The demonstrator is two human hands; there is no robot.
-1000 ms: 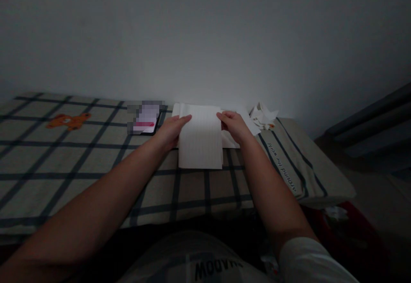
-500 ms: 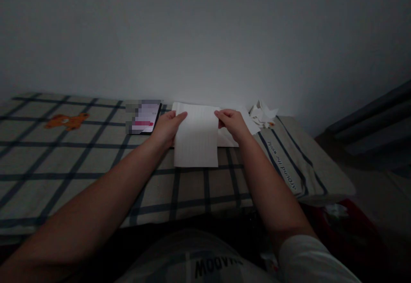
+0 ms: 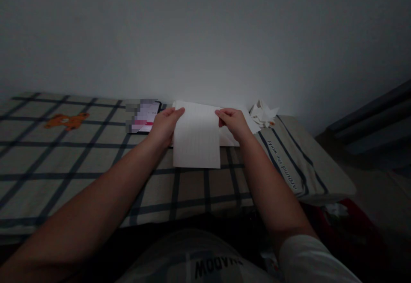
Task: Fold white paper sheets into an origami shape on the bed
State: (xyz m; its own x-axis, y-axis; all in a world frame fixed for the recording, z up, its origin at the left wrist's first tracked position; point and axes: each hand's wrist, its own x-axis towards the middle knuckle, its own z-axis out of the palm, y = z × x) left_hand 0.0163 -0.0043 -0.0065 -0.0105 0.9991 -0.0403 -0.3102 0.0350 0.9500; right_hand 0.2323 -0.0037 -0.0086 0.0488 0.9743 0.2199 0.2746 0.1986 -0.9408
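Observation:
A sheet of lined white paper [image 3: 196, 139] is held up between my two hands, its lower edge hanging toward me. My left hand [image 3: 167, 122] pinches its left edge, thumb on the front face. On the opposite edge, the thumb and fingertips of my right hand [image 3: 233, 122] are closed on the paper near its upper right. Behind it, more white paper [image 3: 228, 139] lies on the checked cloth, partly covered by the held sheet and my right hand.
A phone [image 3: 146, 118] with a lit screen lies left of my left hand. Folded white paper pieces [image 3: 263, 112] sit at the right, near the wall [image 3: 205, 39]. The checked cloth [image 3: 96, 159] bears an orange bear figure [image 3: 67, 121]. Below the right edge is a red bag-like thing [image 3: 353, 223].
The held sheet has spread slightly wider, its right edge shifting a little right. My left hand has moved slightly up and left; both hands keep their hold.

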